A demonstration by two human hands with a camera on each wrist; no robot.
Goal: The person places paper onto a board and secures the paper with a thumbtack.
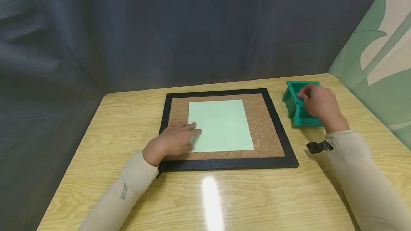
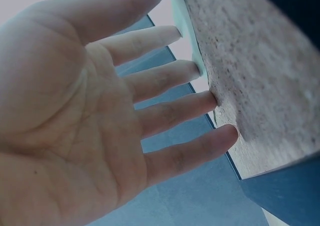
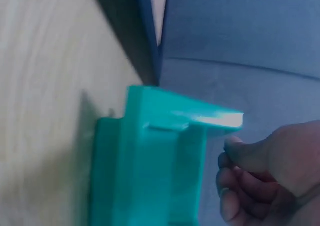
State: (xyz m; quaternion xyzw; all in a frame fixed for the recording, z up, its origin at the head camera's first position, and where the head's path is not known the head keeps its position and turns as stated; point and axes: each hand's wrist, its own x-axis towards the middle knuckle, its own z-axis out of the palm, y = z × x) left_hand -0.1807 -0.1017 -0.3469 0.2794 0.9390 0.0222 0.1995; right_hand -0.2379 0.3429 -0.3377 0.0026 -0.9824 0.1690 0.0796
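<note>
A pale green sheet of paper (image 1: 219, 126) lies flat on a cork board (image 1: 264, 127) with a black frame. My left hand (image 1: 176, 138) rests at the paper's lower left with fingers spread. In the left wrist view, the left hand (image 2: 95, 105) has straight fingers, some tips on the paper and others on the cork. Over a green plastic bin (image 1: 297, 121), my right hand (image 1: 319, 102) has thumb and forefinger pinched together. A tiny pale thing (image 1: 298, 98) shows at those fingertips, too small to name. The right wrist view shows the right hand (image 3: 265, 171) beside the bin's rim.
The wooden table (image 1: 257, 195) extends around the board, with a bright reflection near its front. A dark curtain (image 1: 192, 31) hangs behind it. On the right stands a wall with a leaf pattern (image 1: 379, 63). A black strap (image 1: 318, 147) sticks out from the right sleeve.
</note>
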